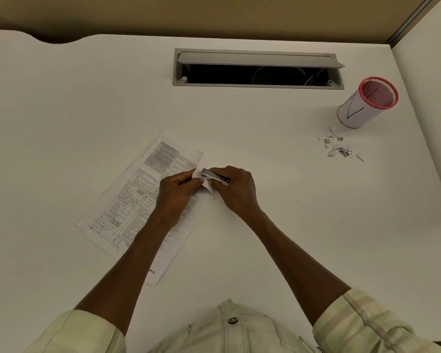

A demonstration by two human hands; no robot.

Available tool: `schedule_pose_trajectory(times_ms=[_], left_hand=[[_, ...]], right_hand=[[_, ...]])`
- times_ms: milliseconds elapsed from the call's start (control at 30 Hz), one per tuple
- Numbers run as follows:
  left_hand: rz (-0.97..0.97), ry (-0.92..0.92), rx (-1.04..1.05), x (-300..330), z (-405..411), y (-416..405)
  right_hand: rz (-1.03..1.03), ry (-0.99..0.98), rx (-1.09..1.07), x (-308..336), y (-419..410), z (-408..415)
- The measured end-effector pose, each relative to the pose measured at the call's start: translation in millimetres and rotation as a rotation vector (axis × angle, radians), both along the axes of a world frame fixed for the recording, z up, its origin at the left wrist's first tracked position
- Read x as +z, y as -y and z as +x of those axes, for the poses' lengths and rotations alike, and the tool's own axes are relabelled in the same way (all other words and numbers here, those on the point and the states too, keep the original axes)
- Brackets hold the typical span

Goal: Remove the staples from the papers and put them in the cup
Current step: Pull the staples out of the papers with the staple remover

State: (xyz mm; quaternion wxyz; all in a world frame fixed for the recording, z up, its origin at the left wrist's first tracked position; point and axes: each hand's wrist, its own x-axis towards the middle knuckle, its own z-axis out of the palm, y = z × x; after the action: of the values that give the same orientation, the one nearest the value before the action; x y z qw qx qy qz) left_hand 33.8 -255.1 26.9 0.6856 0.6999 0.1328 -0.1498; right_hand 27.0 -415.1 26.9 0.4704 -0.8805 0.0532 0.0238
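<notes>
Printed papers lie slanted on the white desk, left of centre. My left hand pinches their lifted top right corner. My right hand grips a small metal staple remover, its tip against that corner. The staple itself is hidden between my fingers. A red mesh cup wrapped in white paper stands at the far right. A small heap of pulled staples and paper scraps lies on the desk just in front of the cup.
A grey cable hatch is open in the desk at the back centre. A white partition wall rises along the right side, close to the cup. My striped shirt fills the bottom edge.
</notes>
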Motion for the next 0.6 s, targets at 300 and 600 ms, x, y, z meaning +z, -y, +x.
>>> schedule_pose_trajectory(times_ms=[300, 600], left_hand=[[-0.347, -0.216, 0.116, 10, 11, 2], [-0.232, -0.236, 0.067, 4, 13, 5]], right_hand=[[0.107, 0.004, -0.023, -2, -3, -3], [0.344, -0.115, -0.197, 4, -21, -12]])
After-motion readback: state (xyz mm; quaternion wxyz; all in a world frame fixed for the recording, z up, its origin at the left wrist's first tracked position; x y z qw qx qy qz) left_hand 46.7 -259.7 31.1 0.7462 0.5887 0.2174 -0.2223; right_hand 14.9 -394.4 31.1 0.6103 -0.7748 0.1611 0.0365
